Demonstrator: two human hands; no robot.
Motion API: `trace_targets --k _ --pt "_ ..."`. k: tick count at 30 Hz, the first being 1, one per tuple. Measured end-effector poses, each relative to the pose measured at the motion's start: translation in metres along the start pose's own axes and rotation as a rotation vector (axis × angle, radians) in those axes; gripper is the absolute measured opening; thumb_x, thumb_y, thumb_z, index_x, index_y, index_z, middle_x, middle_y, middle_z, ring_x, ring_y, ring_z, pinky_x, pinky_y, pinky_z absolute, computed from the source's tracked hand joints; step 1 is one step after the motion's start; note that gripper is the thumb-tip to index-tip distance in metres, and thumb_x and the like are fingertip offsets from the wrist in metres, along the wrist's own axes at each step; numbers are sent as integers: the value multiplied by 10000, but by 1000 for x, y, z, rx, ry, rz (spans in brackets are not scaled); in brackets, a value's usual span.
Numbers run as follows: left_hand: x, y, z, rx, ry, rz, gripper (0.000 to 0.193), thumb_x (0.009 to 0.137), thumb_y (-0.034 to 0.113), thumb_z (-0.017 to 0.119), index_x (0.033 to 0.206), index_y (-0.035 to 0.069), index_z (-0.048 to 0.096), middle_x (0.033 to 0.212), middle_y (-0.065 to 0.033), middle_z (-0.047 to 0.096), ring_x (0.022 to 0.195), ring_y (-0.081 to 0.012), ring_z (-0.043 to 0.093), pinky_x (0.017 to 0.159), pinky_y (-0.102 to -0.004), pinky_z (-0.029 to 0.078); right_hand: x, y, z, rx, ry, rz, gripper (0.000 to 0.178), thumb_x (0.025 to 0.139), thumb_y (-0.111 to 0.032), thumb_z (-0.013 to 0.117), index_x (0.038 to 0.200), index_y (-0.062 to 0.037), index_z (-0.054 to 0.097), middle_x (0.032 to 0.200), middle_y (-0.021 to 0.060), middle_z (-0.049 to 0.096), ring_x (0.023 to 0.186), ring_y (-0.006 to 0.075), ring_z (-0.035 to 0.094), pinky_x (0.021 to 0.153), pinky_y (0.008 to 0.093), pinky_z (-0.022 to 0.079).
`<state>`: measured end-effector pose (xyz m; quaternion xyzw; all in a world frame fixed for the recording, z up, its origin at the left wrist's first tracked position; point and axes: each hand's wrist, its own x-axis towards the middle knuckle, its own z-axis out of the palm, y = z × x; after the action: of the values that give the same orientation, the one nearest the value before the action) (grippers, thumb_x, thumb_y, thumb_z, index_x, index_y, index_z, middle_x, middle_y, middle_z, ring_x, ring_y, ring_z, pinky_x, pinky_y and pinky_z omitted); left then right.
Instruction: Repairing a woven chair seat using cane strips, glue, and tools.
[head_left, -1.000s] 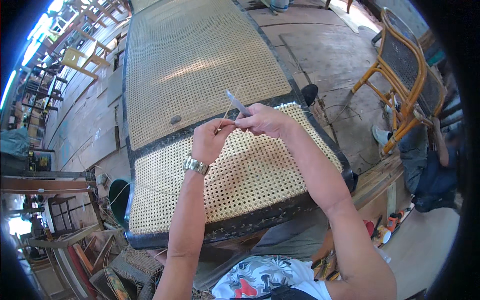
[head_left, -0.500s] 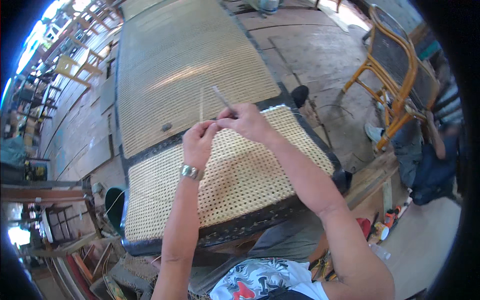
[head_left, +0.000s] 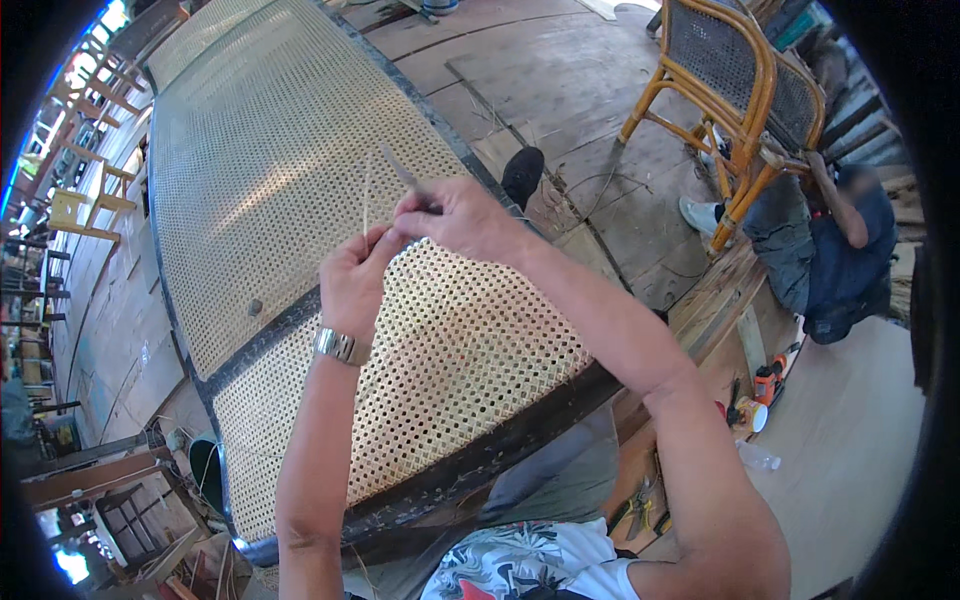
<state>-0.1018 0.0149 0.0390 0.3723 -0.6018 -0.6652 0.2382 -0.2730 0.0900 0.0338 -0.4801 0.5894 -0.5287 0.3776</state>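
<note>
My left hand pinches a thin pale cane strip that sticks up beyond the fingertips. My right hand is closed round a small knife, its blade pointing away and to the left. Both sets of fingertips meet above the near woven cane panel, close to its far edge. That panel sits in a long dark frame, with a larger cane mesh section beyond it. A small dark lump rests on the larger section. The fingers partly hide the strip's lower end.
At the right, a co-worker sits beside a rattan chair. Pliers, a clear bottle and an orange tool lie nearby. A black shoe is by the frame's right edge. A wooden chair stands far left.
The view has swung right, so the frame appears further left and tilted. My hands stay together, still holding the strip and the knife.
</note>
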Motion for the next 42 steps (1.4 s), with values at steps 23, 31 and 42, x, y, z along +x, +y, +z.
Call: trace_targets --k 23,31,42 --pt "74 -48 36 26 -445 -268 308 905 380 729 1054 113 762 725 84 599 549 3 362 502 -182 274 -13 48 -109 8 -17 316 158 897 -192 739 970 -56 708 728 -64 600 603 8 505 501 192 346" --pt "75 -52 35 58 -419 -190 260 871 253 773 997 27 748 807 -2 694 749 -71 596 708 -246 451 -16 46 -111 22 -43 225 94 898 -134 734 951 -66 699 770 -55 639 659 18 545 580 188 389" --pt "74 -56 45 151 -213 -10 206 882 242 744 978 60 750 783 -9 710 652 -69 594 610 -251 468 -6 66 -107 7 50 189 103 903 -109 709 957 -23 689 857 -3 666 801 76 610 774 233 487"
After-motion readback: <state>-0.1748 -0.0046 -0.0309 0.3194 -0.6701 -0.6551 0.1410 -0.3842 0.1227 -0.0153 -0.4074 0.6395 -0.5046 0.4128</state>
